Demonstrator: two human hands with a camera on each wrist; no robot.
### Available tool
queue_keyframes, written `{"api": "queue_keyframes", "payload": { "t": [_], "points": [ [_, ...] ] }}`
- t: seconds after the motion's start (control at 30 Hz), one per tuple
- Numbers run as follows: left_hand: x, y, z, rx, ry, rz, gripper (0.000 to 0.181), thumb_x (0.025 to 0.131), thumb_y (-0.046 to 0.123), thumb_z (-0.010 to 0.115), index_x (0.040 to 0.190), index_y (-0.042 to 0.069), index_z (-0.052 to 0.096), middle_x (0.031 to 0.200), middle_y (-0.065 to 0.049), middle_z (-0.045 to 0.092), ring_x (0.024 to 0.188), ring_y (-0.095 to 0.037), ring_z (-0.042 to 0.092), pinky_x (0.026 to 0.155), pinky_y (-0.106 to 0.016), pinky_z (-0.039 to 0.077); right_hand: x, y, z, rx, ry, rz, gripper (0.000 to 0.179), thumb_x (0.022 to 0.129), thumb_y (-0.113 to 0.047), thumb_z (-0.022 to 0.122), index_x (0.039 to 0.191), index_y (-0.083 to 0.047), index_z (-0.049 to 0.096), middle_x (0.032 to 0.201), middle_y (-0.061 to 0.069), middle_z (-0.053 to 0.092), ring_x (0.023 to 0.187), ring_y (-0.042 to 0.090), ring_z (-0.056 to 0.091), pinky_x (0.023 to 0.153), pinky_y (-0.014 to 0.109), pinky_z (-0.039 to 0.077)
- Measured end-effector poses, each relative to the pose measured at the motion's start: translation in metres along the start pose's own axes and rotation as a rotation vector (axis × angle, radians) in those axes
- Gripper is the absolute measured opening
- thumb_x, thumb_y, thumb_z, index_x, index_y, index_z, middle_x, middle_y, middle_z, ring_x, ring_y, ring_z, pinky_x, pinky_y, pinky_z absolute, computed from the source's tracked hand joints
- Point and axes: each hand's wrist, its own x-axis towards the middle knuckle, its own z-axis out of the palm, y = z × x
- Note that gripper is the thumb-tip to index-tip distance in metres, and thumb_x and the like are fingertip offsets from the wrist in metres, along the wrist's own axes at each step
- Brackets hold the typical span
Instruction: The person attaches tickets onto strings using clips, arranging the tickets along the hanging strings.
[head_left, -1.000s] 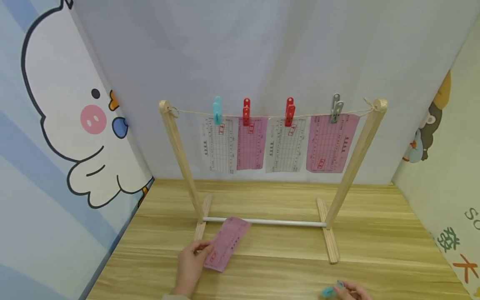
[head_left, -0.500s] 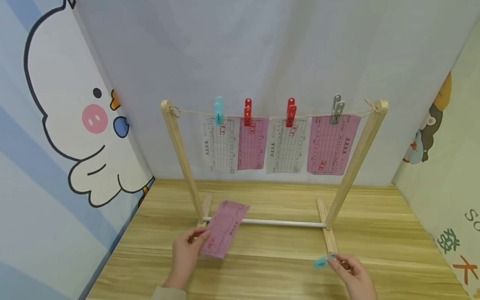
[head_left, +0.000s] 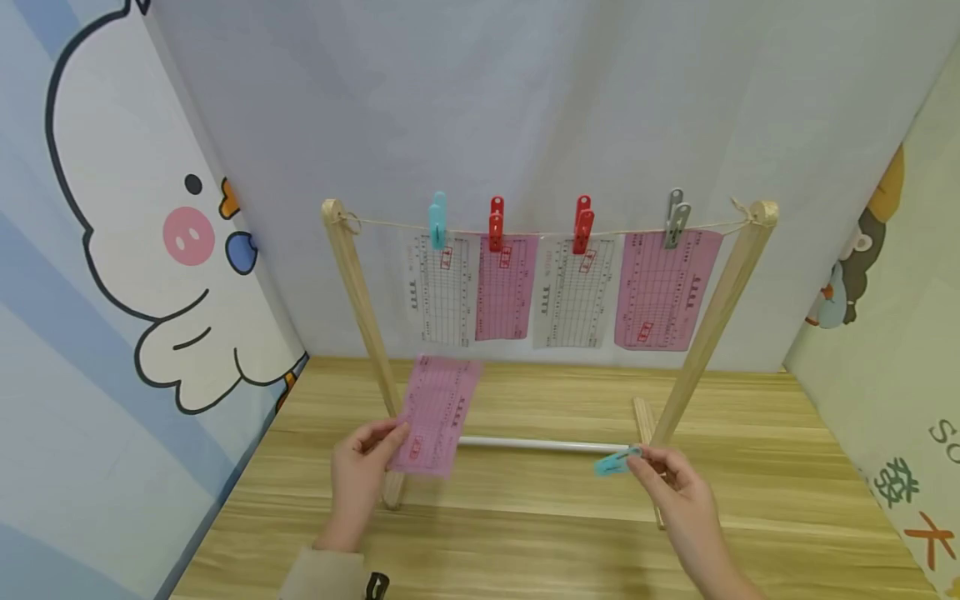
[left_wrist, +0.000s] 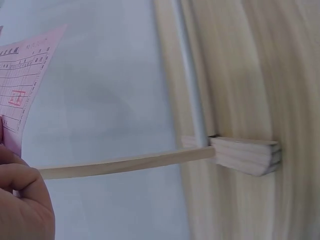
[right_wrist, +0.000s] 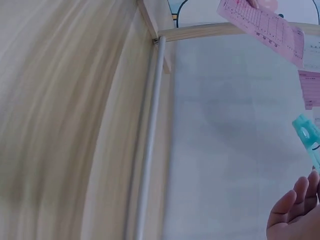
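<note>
In the head view my left hand (head_left: 363, 471) pinches a pink printed slip (head_left: 438, 417) by its lower left edge, raised off the table in front of the rack's left post. My right hand (head_left: 678, 487) pinches a light blue clothespin (head_left: 617, 462) by one end, in front of the right post. The left wrist view has the left hand (left_wrist: 22, 200) beside the slip (left_wrist: 22, 75), which is cut off by the frame. In the right wrist view the clothespin (right_wrist: 306, 132) sticks up above the right hand (right_wrist: 297, 212).
A string (head_left: 390, 223) spans two wooden posts (head_left: 712, 333). White and pink slips (head_left: 501, 287) hang from it under a light blue, two red and a grey clothespin (head_left: 676, 221). A white bar (head_left: 543, 444) joins the posts low over the wooden table (head_left: 525, 542).
Both hands have risen and moved forward towards the rack. The left carries the pink slip up off the table; the right brings the light blue clothespin up and leftward.
</note>
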Motion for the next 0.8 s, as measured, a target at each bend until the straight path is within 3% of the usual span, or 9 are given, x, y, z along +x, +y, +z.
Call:
{"api": "queue_keyframes", "payload": {
  "t": [0.4,0.5,0.67,0.8],
  "points": [
    [0.023,0.042,-0.007,-0.074,0.03,0.035,0.027,0.09,0.019,0.074,0.109,0.0,0.07,0.08,0.02,0.067,0.07,-0.002,0.059,0.06,-0.016,0.05,0.03,-0.07,0.022,0.068,-0.096,-0.369,0.014,0.097,-0.004,0.061,0.105,0.007,0.061,0.094,-0.012,0.063,0.086,0.004,0.058,0.075,0.017,0.05],
    [0.026,0.051,-0.008,-0.107,0.037,0.035,0.025,0.09,0.019,0.074,0.108,0.002,0.07,0.08,0.02,0.068,0.07,-0.002,0.061,0.061,-0.016,0.05,0.038,-0.089,0.023,0.076,-0.116,-0.421,0.01,0.097,-0.006,0.061,0.104,0.002,0.062,0.096,-0.012,0.062,0.086,0.003,0.058,0.075,0.016,0.05],
    [0.028,0.061,-0.01,-0.178,0.043,0.044,0.015,0.09,0.016,0.074,0.101,0.008,0.071,0.079,0.015,0.069,0.065,-0.002,0.058,0.057,-0.015,0.047,0.049,-0.118,0.022,0.178,-0.157,-0.508,0.008,0.095,-0.017,0.066,0.099,-0.009,0.065,0.093,-0.008,0.065,0.08,0.003,0.057,0.071,0.016,0.05],
    [0.032,0.069,-0.011,-0.256,0.055,0.05,0.004,0.089,0.015,0.075,0.089,0.016,0.072,0.075,0.014,0.068,0.061,-0.001,0.055,0.054,-0.014,0.045,0.057,-0.142,0.023,0.14,-0.15,-0.545,0.01,0.095,-0.013,0.066,0.098,-0.004,0.066,0.089,-0.014,0.067,0.076,0.003,0.058,0.067,0.016,0.049]
  ]
}}
